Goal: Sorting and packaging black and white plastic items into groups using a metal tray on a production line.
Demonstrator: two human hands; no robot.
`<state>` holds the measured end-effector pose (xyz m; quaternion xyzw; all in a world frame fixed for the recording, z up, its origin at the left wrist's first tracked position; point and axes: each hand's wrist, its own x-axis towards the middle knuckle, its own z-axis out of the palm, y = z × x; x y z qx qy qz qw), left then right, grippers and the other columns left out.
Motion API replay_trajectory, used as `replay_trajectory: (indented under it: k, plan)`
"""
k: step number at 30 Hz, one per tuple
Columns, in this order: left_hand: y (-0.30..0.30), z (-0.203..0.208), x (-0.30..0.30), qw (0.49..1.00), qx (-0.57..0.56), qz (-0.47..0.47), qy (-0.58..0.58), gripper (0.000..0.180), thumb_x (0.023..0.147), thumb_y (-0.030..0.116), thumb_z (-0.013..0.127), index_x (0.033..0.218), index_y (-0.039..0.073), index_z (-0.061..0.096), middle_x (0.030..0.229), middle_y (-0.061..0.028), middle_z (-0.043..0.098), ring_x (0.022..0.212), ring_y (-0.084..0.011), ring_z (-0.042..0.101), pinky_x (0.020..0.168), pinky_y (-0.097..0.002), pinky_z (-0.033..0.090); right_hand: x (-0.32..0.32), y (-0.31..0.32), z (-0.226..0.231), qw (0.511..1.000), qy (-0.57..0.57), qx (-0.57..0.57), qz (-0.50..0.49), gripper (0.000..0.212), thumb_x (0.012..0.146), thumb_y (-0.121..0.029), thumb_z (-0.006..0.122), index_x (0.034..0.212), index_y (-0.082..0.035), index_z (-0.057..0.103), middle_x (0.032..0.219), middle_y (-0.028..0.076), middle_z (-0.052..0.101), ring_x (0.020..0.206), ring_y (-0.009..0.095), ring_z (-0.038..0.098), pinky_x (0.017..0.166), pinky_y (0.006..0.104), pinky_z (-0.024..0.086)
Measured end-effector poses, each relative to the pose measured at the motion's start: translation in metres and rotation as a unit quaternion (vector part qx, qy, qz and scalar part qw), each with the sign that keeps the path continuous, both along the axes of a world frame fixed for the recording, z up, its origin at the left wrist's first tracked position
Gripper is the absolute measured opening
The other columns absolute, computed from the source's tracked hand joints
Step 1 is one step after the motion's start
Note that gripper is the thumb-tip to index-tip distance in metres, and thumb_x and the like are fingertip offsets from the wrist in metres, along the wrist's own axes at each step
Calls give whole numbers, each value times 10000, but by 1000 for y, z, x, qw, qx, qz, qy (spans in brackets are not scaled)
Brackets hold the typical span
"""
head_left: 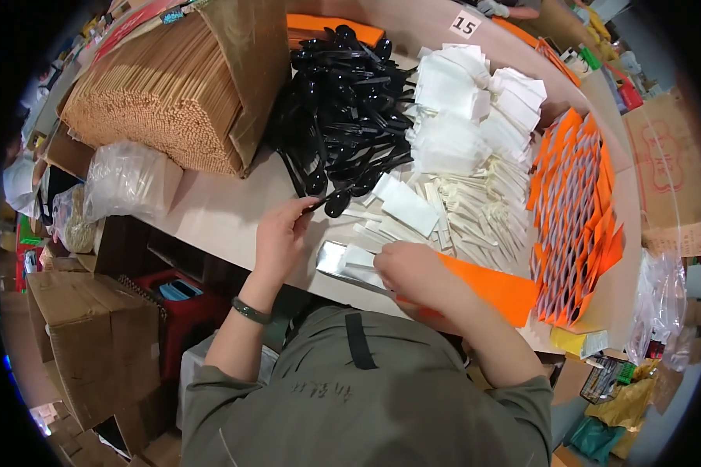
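Note:
At the near edge of a heap of black plastic cutlery (350,109), my left hand (279,237) pinches the end of a black plastic spoon (337,204). My right hand (413,268) is closed over an orange sleeve (491,292) lying at the table's front edge. The sleeve's left end shows a silvery lining (332,258) with white pieces in its mouth. Just beyond my right hand lie a folded white napkin (406,204) and loose thin white paper packets (483,206). My right fingertips are partly hidden.
Stacked white napkins (449,105) stand at the back. A fanned pile of orange sleeves (572,222) lies right. A big carton of wooden chopsticks (156,101) fills the left, beside a clear plastic bag (125,179). Cardboard boxes (93,335) stand lower left.

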<state>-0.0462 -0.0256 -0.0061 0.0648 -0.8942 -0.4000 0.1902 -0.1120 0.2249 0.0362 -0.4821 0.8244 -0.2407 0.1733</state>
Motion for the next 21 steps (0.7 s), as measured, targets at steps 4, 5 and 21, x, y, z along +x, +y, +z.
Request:
replay_trajectory:
  k: [4,5,21]
  plan:
    - [10,6,20,1000,-6,-6,1,160,887,24,667,1044,47,694,871,-117,671,754,-254,633,687,-309,498,16,0,-1,997,40,59,-10,63,813,-86,613,787,-29,605,848,163,603,868,353,618,727,447,511]
    - [13,5,22,1000,29,-9,-6,140,889,28,667,1025,46,696,860,-106,667,739,-243,620,683,-310,495,19,-4,-2,997,-11,34,-72,53,817,-81,623,804,-32,612,844,166,599,859,356,617,726,443,513]
    - [10,58,-23,958,-180,-176,135,111,723,100,713,794,83,630,831,-102,640,807,-306,634,681,-397,504,57,30,-42,965,251,-76,-9,356,865,-141,663,1201,-30,623,1230,133,635,1172,282,587,1005,434,429]
